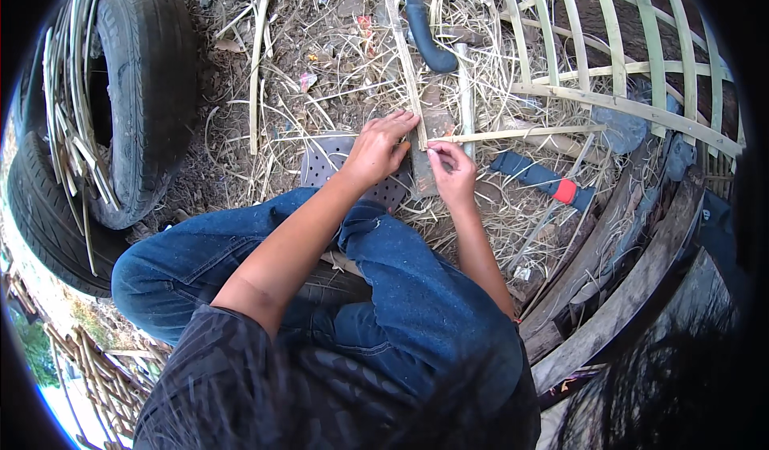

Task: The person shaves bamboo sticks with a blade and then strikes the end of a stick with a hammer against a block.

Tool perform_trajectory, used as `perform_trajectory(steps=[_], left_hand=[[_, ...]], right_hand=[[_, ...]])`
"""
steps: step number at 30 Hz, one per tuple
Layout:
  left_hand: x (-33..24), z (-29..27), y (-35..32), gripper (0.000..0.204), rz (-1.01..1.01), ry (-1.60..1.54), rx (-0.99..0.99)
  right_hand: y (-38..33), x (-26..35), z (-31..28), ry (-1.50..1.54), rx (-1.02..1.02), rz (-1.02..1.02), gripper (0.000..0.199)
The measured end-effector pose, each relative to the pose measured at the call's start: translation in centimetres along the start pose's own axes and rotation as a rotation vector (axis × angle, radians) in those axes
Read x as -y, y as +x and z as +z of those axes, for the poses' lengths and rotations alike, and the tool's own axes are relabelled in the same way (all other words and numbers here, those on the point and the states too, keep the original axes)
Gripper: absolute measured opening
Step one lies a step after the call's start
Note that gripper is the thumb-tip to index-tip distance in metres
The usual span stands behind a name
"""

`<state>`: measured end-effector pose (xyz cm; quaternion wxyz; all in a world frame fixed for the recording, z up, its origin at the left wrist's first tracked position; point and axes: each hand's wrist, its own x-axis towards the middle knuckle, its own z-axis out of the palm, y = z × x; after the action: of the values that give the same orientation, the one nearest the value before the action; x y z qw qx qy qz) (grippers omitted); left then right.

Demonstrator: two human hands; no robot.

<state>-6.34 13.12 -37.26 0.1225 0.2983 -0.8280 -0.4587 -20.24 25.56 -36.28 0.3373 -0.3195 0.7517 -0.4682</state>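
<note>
From my remote seat I look down on a person in blue jeans [400, 290] and a dark patterned shirt [264, 394], seated on straw-strewn ground [320, 58] and working bamboo strips with both bare hands. The left hand [378, 150] lies flat, fingers spread, pressing on a long bamboo strip [403, 58] that runs from the fingertips up toward the top edge of the ground. The right hand [452, 170] is pinched shut on the near end of a second, shorter bamboo strip [521, 134], which reaches out level to the right and crosses just beside the first. Under both hands a dark wooden block [436, 122] stands on the ground, and below the left wrist a grey perforated mat [328, 158] shows between the straw and the knee. A knife with a blue handle and a red band [545, 179] lies on the straw just right of the right hand, apart from it. Farther up, a tool with a curved dark-blue handle [424, 34] rests near the top edge. A woven bamboo frame [609, 58] fills the upper right corner, above weathered planks [625, 290]. Two black tyres [136, 90] stuffed with bundled bamboo slats [68, 122] stand at the left edge.
</note>
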Motion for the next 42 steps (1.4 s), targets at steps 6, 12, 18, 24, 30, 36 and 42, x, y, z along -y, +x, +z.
perform_trajectory(steps=[6,12,18,24,30,36,42], left_hand=[[-1.5,-0.8,0.2,0.055,0.050,0.093,-0.113],[-1.8,0.0,0.3,0.038,0.090,0.134,-0.047],[-1.1,0.5,0.8,0.023,0.161,0.049,-0.041],[-0.7,0.7,1.7,0.016,0.251,0.050,0.002],[0.0,0.7,2.0,0.017,0.320,-0.026,-0.020],[0.2,1.5,2.1,0.015,0.258,-0.176,-0.038],[0.3,1.1,2.2,0.012,0.255,-0.187,-0.020]], right_hand=[[0.0,0.3,0.1,-0.050,-0.020,-0.042,0.011],[0.1,0.6,0.0,-0.088,-0.034,-0.072,0.010],[0.8,2.4,-0.4,-0.236,0.045,-0.188,0.007],[1.1,3.1,-0.8,-0.379,0.085,-0.175,0.006],[1.7,4.0,-1.2,-0.371,0.191,-0.135,0.007],[1.3,2.2,-1.3,0.022,0.104,0.219,0.012],[1.8,2.8,-1.4,-0.012,0.171,0.263,0.007]])
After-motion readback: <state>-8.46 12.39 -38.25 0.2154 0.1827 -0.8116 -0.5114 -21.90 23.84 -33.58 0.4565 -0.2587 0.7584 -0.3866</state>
